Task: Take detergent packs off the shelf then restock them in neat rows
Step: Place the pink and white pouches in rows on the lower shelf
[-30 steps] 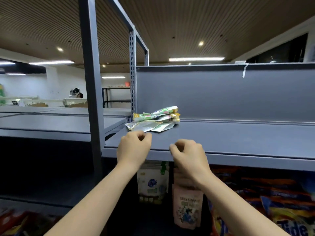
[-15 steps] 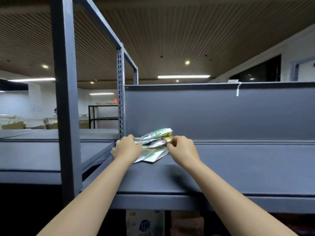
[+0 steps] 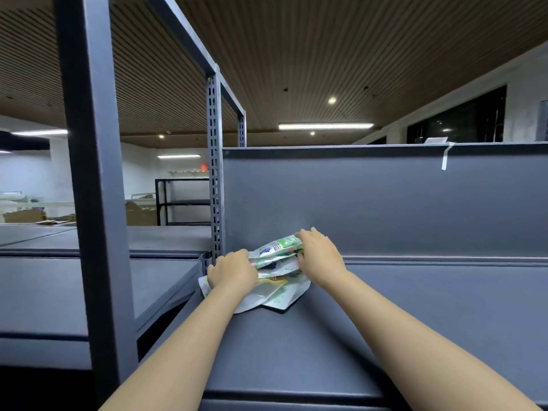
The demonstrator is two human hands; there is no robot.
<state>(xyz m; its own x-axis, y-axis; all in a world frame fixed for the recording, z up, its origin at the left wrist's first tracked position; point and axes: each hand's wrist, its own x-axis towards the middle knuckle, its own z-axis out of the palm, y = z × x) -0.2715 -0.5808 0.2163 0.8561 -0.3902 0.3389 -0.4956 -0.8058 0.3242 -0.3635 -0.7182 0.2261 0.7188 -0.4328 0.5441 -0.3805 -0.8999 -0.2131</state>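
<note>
Detergent packs [image 3: 275, 262], heaped loosely at the back left corner of the grey shelf [image 3: 415, 307], are clasped from both sides, the left hand [image 3: 232, 269] and right hand [image 3: 318, 259] curled round the pile, seemingly to lift it off together.

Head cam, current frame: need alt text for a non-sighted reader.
Both hands reach onto a grey metal shelf and take hold of a small pile of detergent packs: the left hand at its left end, the right hand at its right. The pile lies by the perforated upright.
</note>
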